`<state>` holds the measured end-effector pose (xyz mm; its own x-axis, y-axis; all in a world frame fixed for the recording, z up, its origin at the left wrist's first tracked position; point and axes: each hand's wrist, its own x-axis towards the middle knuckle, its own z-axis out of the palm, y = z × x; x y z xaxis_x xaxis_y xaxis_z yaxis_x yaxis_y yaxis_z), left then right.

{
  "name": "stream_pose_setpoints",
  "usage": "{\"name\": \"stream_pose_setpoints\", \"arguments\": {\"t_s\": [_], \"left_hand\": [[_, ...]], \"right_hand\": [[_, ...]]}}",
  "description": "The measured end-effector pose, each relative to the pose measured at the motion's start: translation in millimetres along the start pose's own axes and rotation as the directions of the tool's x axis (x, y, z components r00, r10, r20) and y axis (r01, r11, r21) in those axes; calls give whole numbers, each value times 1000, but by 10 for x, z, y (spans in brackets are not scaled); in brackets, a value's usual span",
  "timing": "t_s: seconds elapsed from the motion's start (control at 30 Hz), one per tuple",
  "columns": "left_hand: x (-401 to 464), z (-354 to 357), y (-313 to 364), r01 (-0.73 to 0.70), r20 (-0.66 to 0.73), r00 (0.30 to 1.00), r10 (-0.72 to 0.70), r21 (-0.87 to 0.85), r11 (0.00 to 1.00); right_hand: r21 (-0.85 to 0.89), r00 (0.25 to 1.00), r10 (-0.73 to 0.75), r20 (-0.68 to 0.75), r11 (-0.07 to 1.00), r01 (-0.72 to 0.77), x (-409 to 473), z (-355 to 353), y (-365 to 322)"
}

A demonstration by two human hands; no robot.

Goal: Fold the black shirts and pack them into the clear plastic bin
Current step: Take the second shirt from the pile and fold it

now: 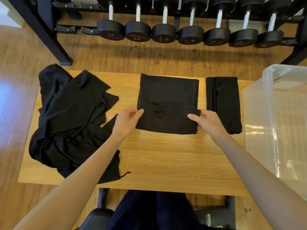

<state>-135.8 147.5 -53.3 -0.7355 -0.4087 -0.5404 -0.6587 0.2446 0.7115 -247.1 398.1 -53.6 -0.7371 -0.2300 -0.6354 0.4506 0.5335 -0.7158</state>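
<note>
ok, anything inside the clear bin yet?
No shirts visible in the clear bin; through its wall only glare and floor show. Its right part is out of frame. The folded shirt lies on the table beside it.

Black shirts on the tabletop, clear bin at right.
Half-folded shirt (167, 103) lies centre; folded shirt (223, 103) right of it; unfolded pile (69, 123) left; clear plastic bin (280, 117) far right.

Both bare forearms reach forward from the lower corners and converge toward the middle. The left hand (128, 117) lies with its back up, wrist straight, thumb and forefinger pinched together at their tips, the other fingers curled beneath. The right hand (205, 120) mirrors it, back up, thumb stretched inward and flat, fingers curled and pinching against it. The hands are level with each other and well apart.
</note>
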Motion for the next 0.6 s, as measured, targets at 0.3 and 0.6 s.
{"name": "stream_pose_setpoints", "arguments": {"t_s": [0.3,0.6], "left_hand": [[-62,66,-99,-49,-126,989,80,230,972],[-212,127,-183,-57,-90,991,99,385,921]], "right_hand": [[-315,959,-213,-189,938,147,0,190,239],[-623,932,-281,-227,778,83,-48,253,339]]}}
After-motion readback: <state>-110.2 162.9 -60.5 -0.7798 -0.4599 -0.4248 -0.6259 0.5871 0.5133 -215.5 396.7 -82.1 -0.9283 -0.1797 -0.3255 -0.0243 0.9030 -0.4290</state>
